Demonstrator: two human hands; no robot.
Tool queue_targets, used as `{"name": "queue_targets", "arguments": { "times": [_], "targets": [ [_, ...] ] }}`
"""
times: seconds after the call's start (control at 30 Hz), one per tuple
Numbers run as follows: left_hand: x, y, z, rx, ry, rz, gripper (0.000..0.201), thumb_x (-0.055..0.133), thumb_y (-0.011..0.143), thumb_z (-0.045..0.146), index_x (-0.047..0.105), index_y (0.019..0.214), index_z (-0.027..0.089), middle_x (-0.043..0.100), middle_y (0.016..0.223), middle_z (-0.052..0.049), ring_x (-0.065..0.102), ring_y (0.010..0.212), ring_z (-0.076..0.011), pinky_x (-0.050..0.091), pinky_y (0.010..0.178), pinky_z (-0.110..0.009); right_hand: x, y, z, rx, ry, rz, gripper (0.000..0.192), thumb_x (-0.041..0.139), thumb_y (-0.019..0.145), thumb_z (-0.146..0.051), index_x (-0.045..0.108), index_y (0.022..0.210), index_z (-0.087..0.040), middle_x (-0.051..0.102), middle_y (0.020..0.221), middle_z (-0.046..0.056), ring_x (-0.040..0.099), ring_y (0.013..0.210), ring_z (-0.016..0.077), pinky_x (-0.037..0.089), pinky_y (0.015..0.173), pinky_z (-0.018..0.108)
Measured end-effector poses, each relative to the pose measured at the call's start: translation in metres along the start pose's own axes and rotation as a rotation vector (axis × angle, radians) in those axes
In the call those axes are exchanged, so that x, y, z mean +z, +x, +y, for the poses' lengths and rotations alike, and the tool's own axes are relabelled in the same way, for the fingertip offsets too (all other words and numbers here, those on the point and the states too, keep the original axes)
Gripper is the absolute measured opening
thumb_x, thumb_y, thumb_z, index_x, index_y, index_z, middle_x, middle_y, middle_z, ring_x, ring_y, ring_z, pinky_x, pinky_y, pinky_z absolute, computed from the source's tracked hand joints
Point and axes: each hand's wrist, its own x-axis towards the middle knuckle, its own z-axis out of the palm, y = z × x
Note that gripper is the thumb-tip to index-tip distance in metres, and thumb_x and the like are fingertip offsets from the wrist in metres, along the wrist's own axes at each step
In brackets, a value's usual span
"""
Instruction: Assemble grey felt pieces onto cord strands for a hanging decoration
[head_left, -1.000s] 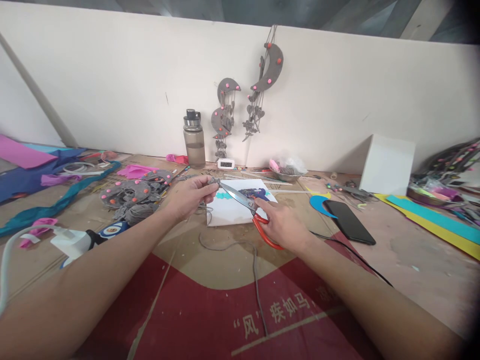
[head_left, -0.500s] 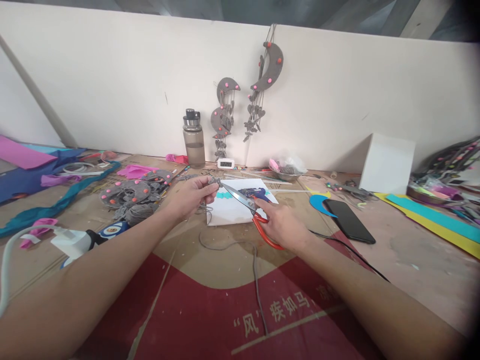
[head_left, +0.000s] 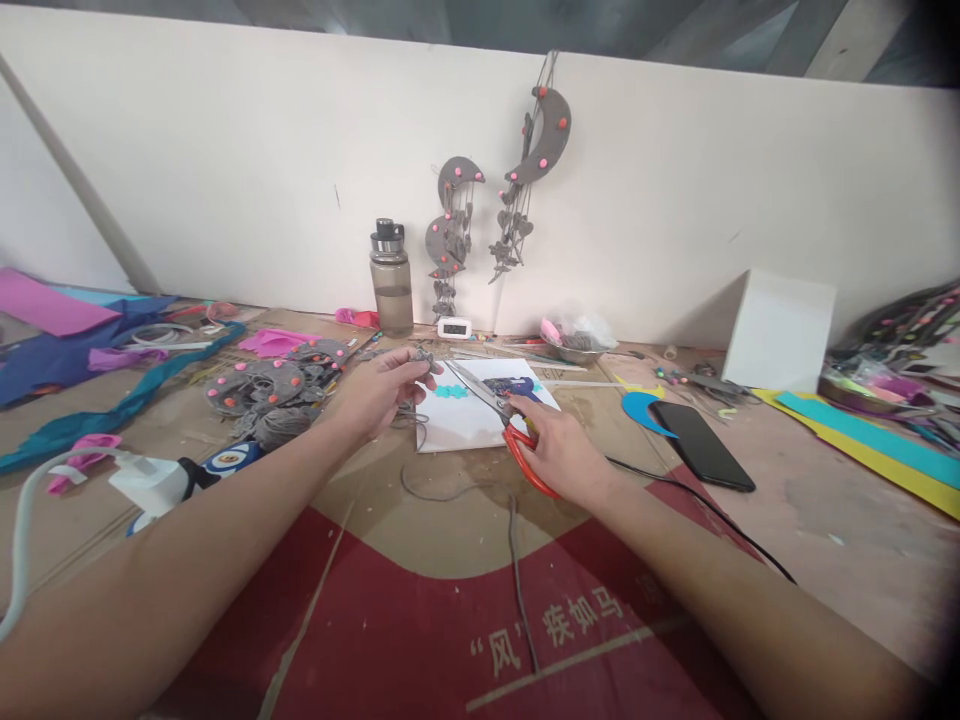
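My left hand (head_left: 386,390) pinches a small grey piece (head_left: 424,358), partly hidden by the fingers; its exact kind is too small to tell. My right hand (head_left: 562,440) grips a pair of scissors (head_left: 517,440) by its red handles. The blades point up and left, with their tips just right of my left fingertips. Under the blades lies a white sheet (head_left: 465,430) bearing a turquoise cut-out (head_left: 451,392) and a dark blue object (head_left: 525,385). A loose grey cord (head_left: 514,560) runs over the cardboard below the hands.
Left of my left hand lie grey crescents with pink dots (head_left: 255,388) and a ball of grey yarn (head_left: 281,425). A bottle (head_left: 391,295) and small clock (head_left: 454,328) stand behind. A phone (head_left: 703,448), black cable (head_left: 705,505) and white charger (head_left: 150,484) flank the arms.
The scissor tips have drawn slightly away from the left fingertips, and the blades look a little more parted. The left fingers have shifted slightly around the grey piece.
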Motion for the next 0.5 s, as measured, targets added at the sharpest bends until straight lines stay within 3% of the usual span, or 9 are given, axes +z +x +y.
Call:
{"name": "queue_targets", "arguments": {
  "times": [0.5],
  "targets": [
    [0.0043, -0.0017, -0.0014, -0.040, -0.097, -0.107, 0.017, 0.068, 0.077, 0.028, 0.058, 0.083, 0.015, 0.062, 0.075, -0.001, 0.052, 0.056, -0.0075, 0.038, 0.053, -0.020, -0.0031, -0.0041, -0.0071, 0.024, -0.088, -0.028, 0.042, 0.045, 0.087, -0.033, 0.050, 0.126, -0.021, 0.067, 0.113, 0.009, 0.064, 0.093, 0.0236, 0.047, 0.077, 0.032]
  ]
}}
